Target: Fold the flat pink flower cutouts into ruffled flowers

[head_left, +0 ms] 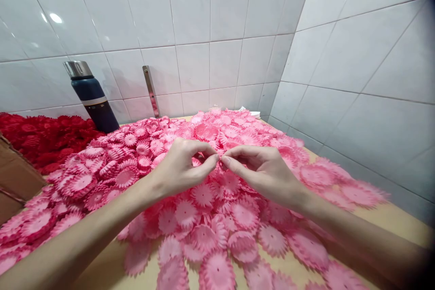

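My left hand (185, 163) and my right hand (263, 167) meet over the middle of a large pile of pink scalloped flower discs (204, 195). Thumb and forefinger of each hand are pinched together, their tips almost touching. Whatever lies between the fingertips is too small to make out against the pink behind it. Many discs have a frilled edge and a small hole at the centre. Just beyond my hands, a deeper pink cupped disc (205, 132) rests on the heap.
A dark blue bottle (97, 104) with a steel lid stands at the back left, near a red heap of frilled pieces (44, 138). A cardboard box (16, 176) is at the left edge. A metal strip (151, 90) leans on the tiled wall (190, 9). Yellowish tabletop (105, 258) shows in front.
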